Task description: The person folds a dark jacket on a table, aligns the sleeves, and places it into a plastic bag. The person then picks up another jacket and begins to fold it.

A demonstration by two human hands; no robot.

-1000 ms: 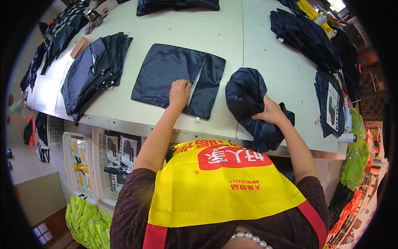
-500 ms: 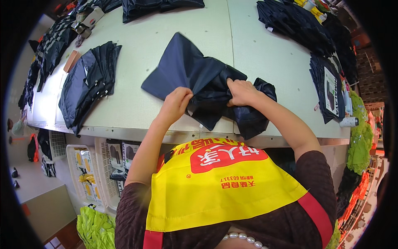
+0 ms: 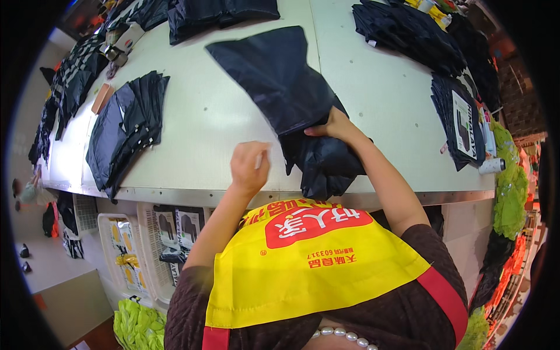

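A dark navy piece of thin, slightly shiny fabric lies on the pale worktable in front of me. Its far end spreads out flat and angular, while the near end is bunched in folds. My right hand grips it at the middle, thumb on top and the other fingers partly hidden by the cloth. Left of the bunched end, my left hand is held off the fabric near the table's front edge. Its fingers are curled in and a little blurred, with nothing visible in them.
Fanned dark fabric pieces lie to the left, beside a tan block. More dark stacks sit at the far right, and one at right bears a printed card. White baskets with packages stand below the table's left edge.
My left hand has let go of the fabric and drawn back toward me. The fabric's flat end has swung away and to the right, while my right hand still grips it.
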